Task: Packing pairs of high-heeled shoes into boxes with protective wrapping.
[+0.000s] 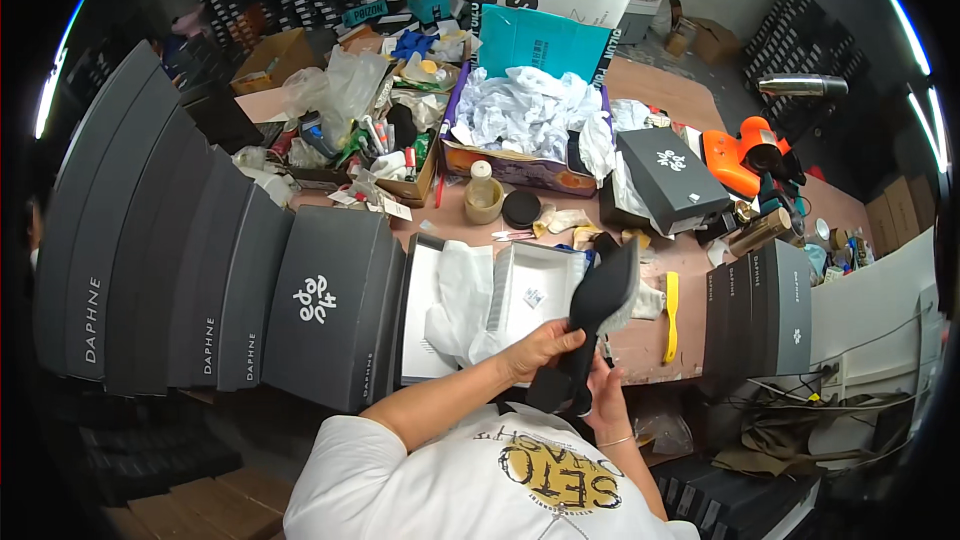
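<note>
Cluttered with dark grey shoe boxes (200, 270), crumpled white paper (525, 110) and an orange tool (735, 155), your worktable (660, 90) fills the head view. At its near edge, your left hand (540, 348) is closed around a black shoe (598, 305), above an open white-lined box (520, 290). Your right hand (603, 395) grips the shoe's lower end from beneath. A yellow brush (671, 315) lies just beside.

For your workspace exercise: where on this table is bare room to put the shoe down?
Bare tabletop lies between the open white box and the yellow brush, and a strip behind the teal bag. The middle, around the paper-filled box, is crowded.
</note>
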`<action>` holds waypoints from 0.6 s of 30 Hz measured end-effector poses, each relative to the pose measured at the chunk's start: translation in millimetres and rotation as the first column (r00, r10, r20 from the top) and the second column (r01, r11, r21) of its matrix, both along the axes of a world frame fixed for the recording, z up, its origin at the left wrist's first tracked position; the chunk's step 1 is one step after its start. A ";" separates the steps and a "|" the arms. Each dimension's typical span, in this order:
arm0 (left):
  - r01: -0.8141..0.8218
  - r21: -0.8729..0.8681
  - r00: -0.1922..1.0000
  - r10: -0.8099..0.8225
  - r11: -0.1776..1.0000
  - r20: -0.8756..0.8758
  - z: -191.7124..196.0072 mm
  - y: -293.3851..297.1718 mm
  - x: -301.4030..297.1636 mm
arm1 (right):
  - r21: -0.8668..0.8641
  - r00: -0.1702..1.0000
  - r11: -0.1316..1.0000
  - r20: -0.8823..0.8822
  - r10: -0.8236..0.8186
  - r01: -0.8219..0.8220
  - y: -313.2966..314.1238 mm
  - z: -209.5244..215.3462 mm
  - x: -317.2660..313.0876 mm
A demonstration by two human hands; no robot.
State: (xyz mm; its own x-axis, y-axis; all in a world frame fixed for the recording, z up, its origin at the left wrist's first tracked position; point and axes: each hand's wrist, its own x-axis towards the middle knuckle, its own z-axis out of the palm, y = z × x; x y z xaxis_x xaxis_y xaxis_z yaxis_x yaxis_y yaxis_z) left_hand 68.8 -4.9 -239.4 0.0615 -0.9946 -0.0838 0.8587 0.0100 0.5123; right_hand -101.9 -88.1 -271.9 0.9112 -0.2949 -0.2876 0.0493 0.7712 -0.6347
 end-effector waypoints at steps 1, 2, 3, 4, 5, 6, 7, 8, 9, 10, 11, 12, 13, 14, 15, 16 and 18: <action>0.044 -0.017 0.995 -0.043 0.999 0.086 -6.0 6.8 -4.6 | -0.133 1.000 0.991 0.021 -0.009 0.011 0.9 7.6 3.9; 0.055 0.024 0.947 -0.060 0.998 0.317 -8.0 13.2 -7.6 | 0.097 0.964 0.991 -0.241 0.115 -0.094 -1.6 15.4 0.9; 0.198 0.290 0.809 -0.323 0.936 0.490 -1.9 20.3 -1.1 | -0.105 0.924 0.933 -0.210 0.319 -0.345 0.5 15.4 -1.9; 0.159 0.205 0.791 -0.249 0.966 0.558 -9.4 23.5 -5.5 | -0.088 0.927 0.929 -0.153 0.344 -0.359 7.9 21.7 -3.4; 0.124 0.113 0.768 -0.167 0.986 0.618 -12.5 24.8 -9.6 | -0.076 0.926 0.925 -0.096 0.365 -0.372 13.9 30.7 -4.8; 0.154 0.120 0.781 -0.195 0.981 0.594 -14.8 25.3 -9.5 | -0.038 0.934 0.937 -0.103 0.341 -0.346 14.8 18.4 -14.1; 0.182 0.126 0.792 -0.222 0.975 0.568 -16.1 26.4 -8.3 | -0.083 0.929 0.928 -0.108 0.355 -0.364 13.0 21.9 -18.8; 0.202 0.143 0.802 -0.247 0.969 0.544 -15.2 30.0 -4.4 | -0.120 0.920 0.913 -0.105 0.378 -0.389 11.8 25.7 -20.8; 0.222 0.105 0.696 -0.233 0.969 0.679 -12.6 29.7 5.1 | -0.158 0.910 0.897 -0.104 0.401 -0.413 8.7 29.9 -22.4; 0.256 0.080 0.573 -0.217 0.963 0.790 -6.8 27.1 19.6 | -0.177 0.899 0.883 -0.134 0.416 -0.435 3.6 33.7 -23.8; 0.293 0.052 0.436 -0.182 0.955 0.881 -1.9 22.5 35.7 | -0.201 0.903 0.882 -0.157 0.399 -0.425 3.3 36.5 -26.0; 0.191 0.088 0.377 -0.156 0.978 0.913 -6.8 23.6 55.6 | -0.225 0.907 0.881 -0.180 0.381 -0.415 2.9 38.6 -28.9; 0.093 0.114 0.310 -0.137 0.989 0.941 -16.3 23.0 80.0 | -0.252 0.913 0.882 -0.202 0.354 -0.398 2.1 40.8 -33.3; -0.155 0.247 0.317 -0.188 0.957 0.929 -32.3 18.3 108.3 | -0.259 0.924 0.894 -0.221 0.312 -0.364 2.0 38.8 -38.0; -0.372 0.239 0.194 -0.177 0.897 0.965 -38.9 16.3 134.5 | -0.248 0.933 0.908 -0.213 0.290 -0.338 1.9 34.5 -40.8; -0.569 0.194 0.066 -0.190 0.799 0.979 -46.0 13.5 156.9 | -0.236 0.942 0.921 -0.205 0.265 -0.311 0.8 28.6 -43.5; -0.553 0.471 0.140 -0.480 0.687 0.866 -84.6 8.3 192.4 | -0.178 0.961 0.953 -0.169 0.218 -0.247 1.2 27.8 -38.1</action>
State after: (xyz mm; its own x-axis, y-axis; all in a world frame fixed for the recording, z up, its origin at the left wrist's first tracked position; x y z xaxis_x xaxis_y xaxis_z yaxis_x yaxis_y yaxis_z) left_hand 261.2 3.4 -324.1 0.6278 -0.6673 -0.4008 -0.3056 -0.6849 0.6615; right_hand -140.0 -86.9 -244.1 0.9136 -0.1438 -0.3803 -0.2206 0.6102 -0.7609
